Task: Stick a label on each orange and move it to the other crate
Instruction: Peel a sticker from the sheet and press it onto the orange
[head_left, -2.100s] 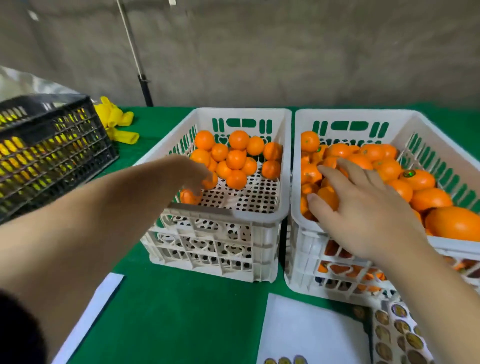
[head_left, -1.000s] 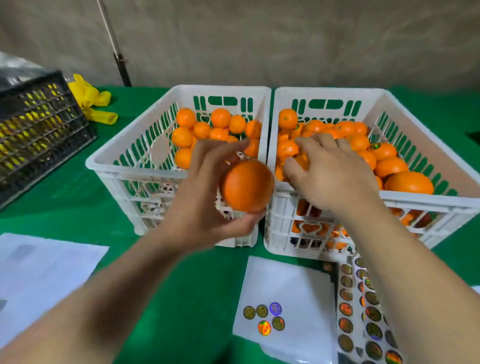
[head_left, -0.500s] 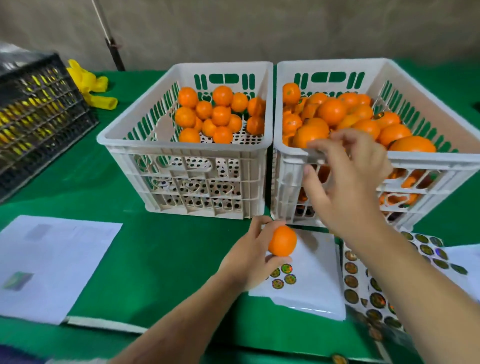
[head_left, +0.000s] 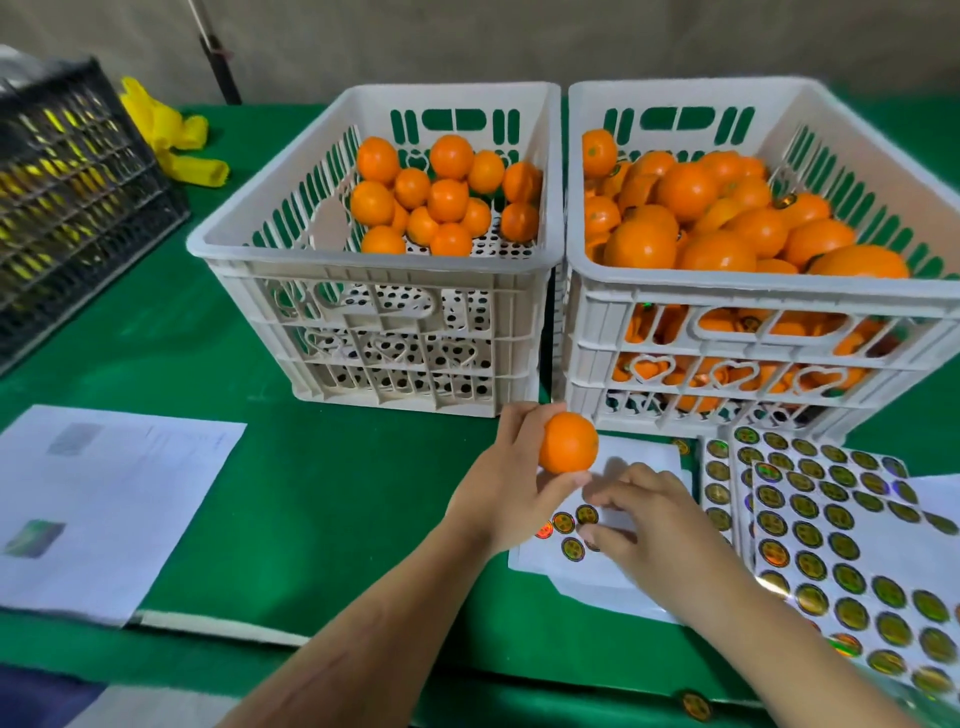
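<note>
My left hand (head_left: 511, 480) is shut on a small orange (head_left: 569, 442) and holds it just above a white backing sheet (head_left: 644, 457) in front of the crates. My right hand (head_left: 641, 517) lies fingers-down on that sheet, its thumb and forefinger apart beside a few round foil labels (head_left: 563, 522). No label shows between its fingers. The left white crate (head_left: 374, 260) holds several oranges (head_left: 447, 200) at its far end. The right white crate (head_left: 753, 291) is heaped with oranges (head_left: 717, 228).
Full sheets of round labels (head_left: 831, 519) lie at the right on the green table. White papers (head_left: 104, 499) lie at the near left. A black crate (head_left: 67, 197) and yellow gloves (head_left: 171, 135) sit at the far left, and a thin pole (head_left: 218, 57) stands behind.
My left hand took an orange and brought it down in front of the crates. My right hand left the right crate and dropped onto the label sheet.
</note>
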